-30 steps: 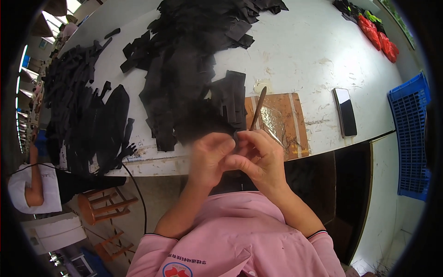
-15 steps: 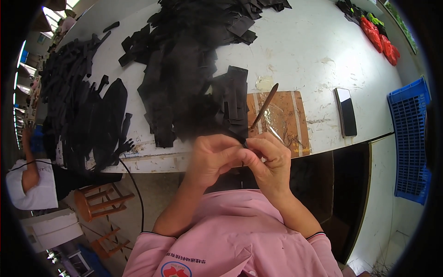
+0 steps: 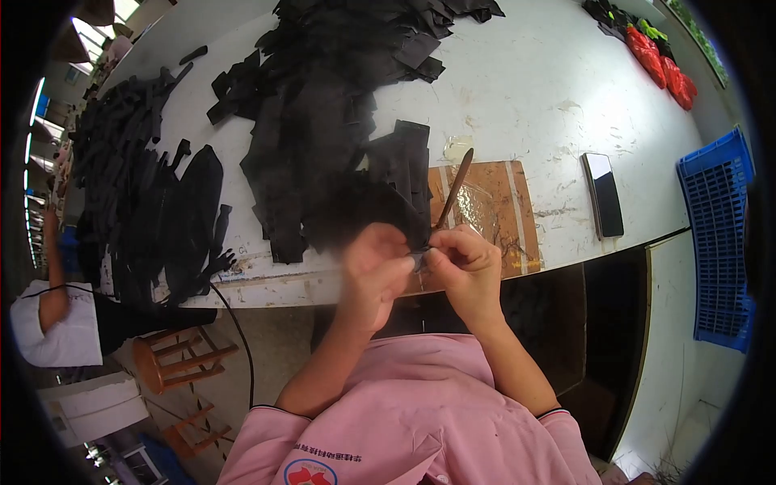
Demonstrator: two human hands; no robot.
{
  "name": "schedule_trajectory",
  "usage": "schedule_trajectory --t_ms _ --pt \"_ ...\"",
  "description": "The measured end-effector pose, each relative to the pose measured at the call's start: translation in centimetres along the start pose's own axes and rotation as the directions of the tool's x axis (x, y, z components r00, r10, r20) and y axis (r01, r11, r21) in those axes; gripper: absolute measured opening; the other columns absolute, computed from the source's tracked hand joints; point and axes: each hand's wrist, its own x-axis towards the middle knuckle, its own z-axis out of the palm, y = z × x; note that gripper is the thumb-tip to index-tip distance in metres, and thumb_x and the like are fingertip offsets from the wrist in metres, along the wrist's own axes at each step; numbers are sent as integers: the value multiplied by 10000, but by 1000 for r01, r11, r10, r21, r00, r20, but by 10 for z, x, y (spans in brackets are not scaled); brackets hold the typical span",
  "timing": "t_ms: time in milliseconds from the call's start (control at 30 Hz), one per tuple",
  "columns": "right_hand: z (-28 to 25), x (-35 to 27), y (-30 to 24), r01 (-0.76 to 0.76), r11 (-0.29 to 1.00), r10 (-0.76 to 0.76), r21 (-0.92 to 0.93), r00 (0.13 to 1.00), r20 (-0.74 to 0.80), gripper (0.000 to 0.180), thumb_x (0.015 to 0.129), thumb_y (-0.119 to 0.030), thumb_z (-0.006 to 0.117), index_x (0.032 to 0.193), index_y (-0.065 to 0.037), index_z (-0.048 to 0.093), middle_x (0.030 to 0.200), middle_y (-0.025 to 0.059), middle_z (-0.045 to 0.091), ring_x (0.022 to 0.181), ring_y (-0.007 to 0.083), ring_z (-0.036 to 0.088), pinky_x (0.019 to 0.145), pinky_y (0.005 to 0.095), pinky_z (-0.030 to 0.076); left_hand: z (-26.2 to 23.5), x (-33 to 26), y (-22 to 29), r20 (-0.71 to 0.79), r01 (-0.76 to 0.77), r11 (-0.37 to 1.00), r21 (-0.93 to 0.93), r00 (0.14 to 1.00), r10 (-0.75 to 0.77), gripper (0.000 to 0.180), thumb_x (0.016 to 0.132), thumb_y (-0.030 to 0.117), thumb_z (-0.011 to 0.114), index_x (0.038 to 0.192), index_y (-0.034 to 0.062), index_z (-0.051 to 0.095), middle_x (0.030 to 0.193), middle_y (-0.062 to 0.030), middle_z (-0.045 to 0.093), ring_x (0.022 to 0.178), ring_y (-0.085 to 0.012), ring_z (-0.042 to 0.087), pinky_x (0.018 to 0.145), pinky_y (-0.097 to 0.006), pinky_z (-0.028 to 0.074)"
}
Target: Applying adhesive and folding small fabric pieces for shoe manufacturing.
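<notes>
My left hand [image 3: 373, 263] and my right hand [image 3: 463, 263] meet at the near edge of the white table [image 3: 533, 89], fingers pinched together on a small black piece [image 3: 420, 257] held between them. My right hand also grips a thin brown stick tool [image 3: 454, 187] that points up and away over a wooden board [image 3: 489, 212]. A stack of black cut pieces [image 3: 396, 174] lies just beyond my hands. The left hand is blurred.
Big heaps of black cut pieces [image 3: 323, 97] and black strips [image 3: 145, 202] cover the table's left and back. A dark phone [image 3: 603, 194] lies right of the board. A blue crate [image 3: 719, 242] stands at right, red items [image 3: 663, 56] at the far corner. Another person [image 3: 48, 323] and wooden stools [image 3: 174, 364] are at left.
My hands stay together on the small black piece; the stick tool in my right hand has swung slightly to the right and more upright.
</notes>
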Motion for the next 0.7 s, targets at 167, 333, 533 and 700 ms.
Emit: schedule_trajectory --t_ms 167,333,533,700 --pt "-3 1 0 -534 613 388 582 845 368 48 784 -53 597 739 -38 597 657 -20 533 549 62 465 495 200 369 -5 6 -6 -70 -212 875 435 961 267 264 688 -90 528 933 -6 479 780 -42 536 458 -16 378 412 -149 287" --pt "1 2 0 -560 548 228 621 814 534 107 844 -135 556 764 -66 538 658 -38 506 568 44 432 521 173 349 -3 4 -14 231 -513 205 834 660 715 246 699 -123 517 924 -26 495 760 -38 588 490 -10 435 438 -155 332" --pt "-2 0 0 -519 610 345 599 854 389 121 849 -147 551 758 -72 527 676 -37 508 589 38 437 550 173 364 -3 -2 14 31 -165 907 386 986 166 332 700 -139 525 999 -11 459 735 -82 593 549 -49 497 445 -158 350" --pt "-1 -3 -17 -391 610 109 689 903 416 121 849 -144 549 766 -59 526 743 -29 530 632 41 456 599 177 385 1 -12 22 507 137 988 -75 858 -81 476 641 -106 537 1099 -65 411 723 -87 574 548 -62 506 446 -135 323"
